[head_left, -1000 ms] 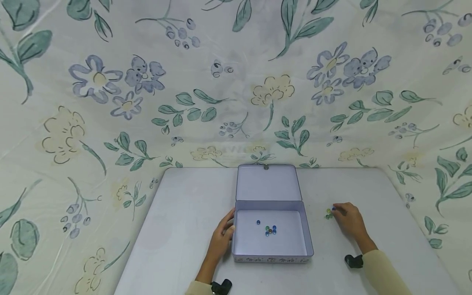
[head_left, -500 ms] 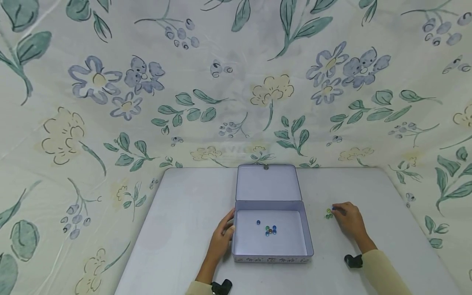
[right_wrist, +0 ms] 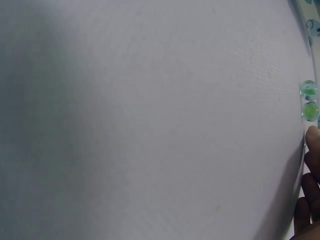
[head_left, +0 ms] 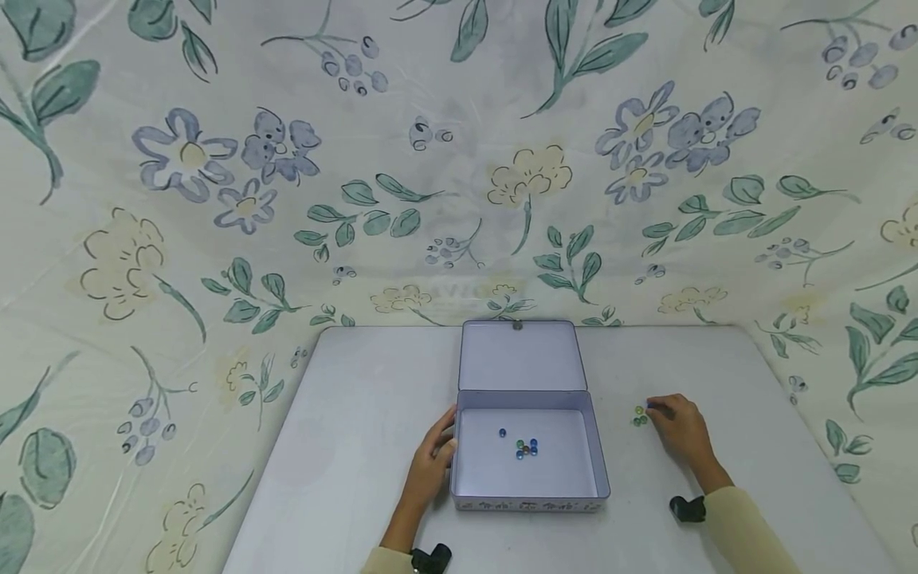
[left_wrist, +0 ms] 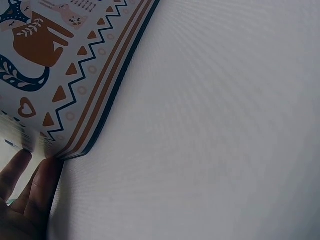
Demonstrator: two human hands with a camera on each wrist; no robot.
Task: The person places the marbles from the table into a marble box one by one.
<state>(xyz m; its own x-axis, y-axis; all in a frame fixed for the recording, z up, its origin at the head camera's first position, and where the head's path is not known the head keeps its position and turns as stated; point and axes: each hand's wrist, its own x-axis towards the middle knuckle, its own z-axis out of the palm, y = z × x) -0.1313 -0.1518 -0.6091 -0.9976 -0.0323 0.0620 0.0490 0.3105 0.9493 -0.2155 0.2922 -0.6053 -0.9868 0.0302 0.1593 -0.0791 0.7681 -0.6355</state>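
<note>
Nothing has visibly moved: at right, an unboxed blue marble (head_left: 649,405) is pinched by the right hand (head_left: 680,429); lower centre, the box (head_left: 529,505) is touched by the relaxed left hand (head_left: 428,465).

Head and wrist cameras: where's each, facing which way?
Head: head-worn, facing forward and down; box, left hand and right hand show.
Left wrist: wrist-worn, facing the box's patterned outside; left fingers lower left.
Right wrist: wrist-worn, facing the tabletop; right fingers at right edge.
Shared: head and right wrist both show green marbles.
</note>
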